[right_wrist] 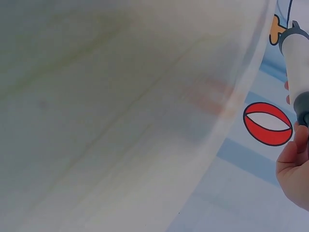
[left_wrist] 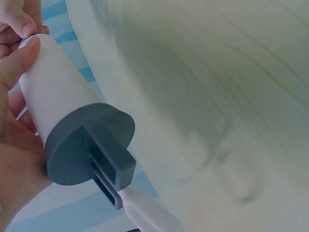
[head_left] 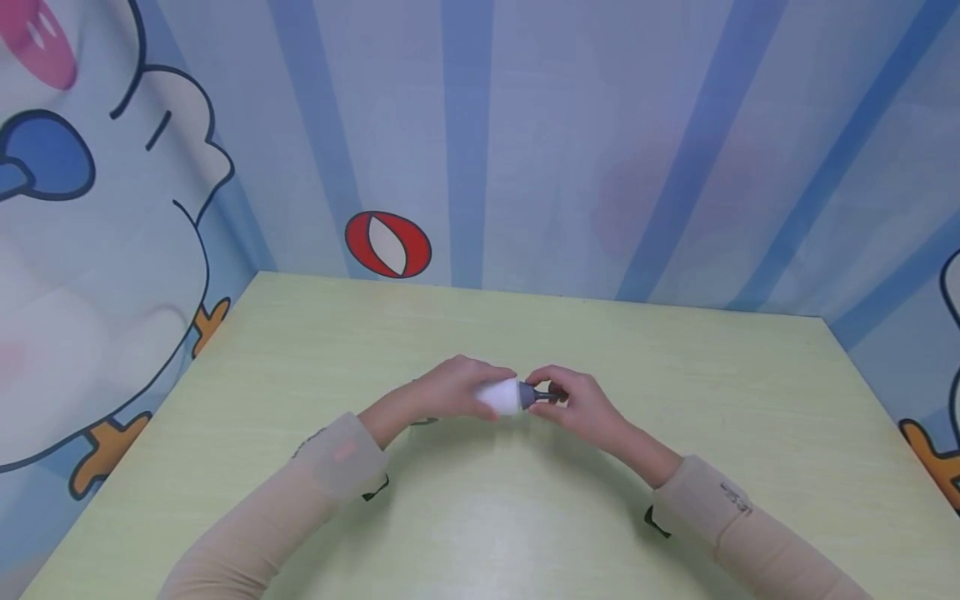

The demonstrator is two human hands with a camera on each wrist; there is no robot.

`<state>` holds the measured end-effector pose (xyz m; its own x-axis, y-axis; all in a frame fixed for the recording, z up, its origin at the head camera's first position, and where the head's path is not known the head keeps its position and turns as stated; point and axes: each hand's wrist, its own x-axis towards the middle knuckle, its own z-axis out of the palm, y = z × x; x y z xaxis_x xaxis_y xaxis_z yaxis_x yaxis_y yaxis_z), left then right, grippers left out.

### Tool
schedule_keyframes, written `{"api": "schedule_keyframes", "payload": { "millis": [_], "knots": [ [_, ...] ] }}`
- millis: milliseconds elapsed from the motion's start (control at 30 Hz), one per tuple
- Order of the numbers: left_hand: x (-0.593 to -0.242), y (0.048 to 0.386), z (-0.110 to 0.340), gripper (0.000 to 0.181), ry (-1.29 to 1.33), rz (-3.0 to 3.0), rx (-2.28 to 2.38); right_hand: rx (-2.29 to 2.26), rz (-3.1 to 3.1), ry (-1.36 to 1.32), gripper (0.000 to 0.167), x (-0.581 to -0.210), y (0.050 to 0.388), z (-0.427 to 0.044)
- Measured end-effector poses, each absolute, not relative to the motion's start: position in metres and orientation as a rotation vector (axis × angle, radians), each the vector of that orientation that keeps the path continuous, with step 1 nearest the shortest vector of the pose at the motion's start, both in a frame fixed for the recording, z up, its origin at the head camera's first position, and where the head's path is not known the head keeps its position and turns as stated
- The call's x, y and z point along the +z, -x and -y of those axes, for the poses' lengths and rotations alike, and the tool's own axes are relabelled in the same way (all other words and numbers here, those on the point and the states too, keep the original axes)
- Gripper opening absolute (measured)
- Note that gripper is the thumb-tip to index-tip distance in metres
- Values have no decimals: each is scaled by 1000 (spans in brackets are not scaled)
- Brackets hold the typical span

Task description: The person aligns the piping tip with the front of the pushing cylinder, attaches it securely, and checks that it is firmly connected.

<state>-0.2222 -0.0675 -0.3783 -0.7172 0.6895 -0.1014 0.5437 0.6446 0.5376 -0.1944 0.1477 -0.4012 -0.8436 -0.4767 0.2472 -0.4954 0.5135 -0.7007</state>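
Right cuff (head_left: 693,500): small dark marks (head_left: 736,497), like lettering (too blurred to make out).
Left cuff (head_left: 347,454): faint marks (head_left: 309,442) along its upper edge, equally unreadable.
Readable text, brands or numbers: none in any of the three views.

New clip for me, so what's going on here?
A person is holding a white cylinder above the pale table. The left hand grips its body, while the right hand pinches the dark, narrow part beyond the grey end piece. That end piece meets the white body, and a grey disc caps the opposite end. Whether the right hand is turning, pulling or just steadying it, I can't tell.
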Motion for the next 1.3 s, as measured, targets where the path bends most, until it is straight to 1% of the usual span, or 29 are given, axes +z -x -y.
{"api": "schedule_keyframes", "payload": {
  "millis": [300, 667, 900, 1067, 1300],
  "knots": [
    [-377, 219, 67, 56, -994, -2571, 682, 1255, 2705, -886, 26, -401, 193, -148],
    [-373, 215, 65, 56, -1045, -2629, 580, 1348, 2753, -857, 25, -403, 194, -148],
    [-372, 214, 65, 57, -1040, -2625, 565, 1359, 2781, -928, 34, -404, 196, -150],
    [-371, 214, 64, 57, -1043, -2626, 566, 1315, 2815, -925, 29, -401, 196, -150],
    [-370, 211, 63, 57, -1053, -2619, 569, 1400, 2908, -885, 32, -398, 194, -152]
  ]
}}
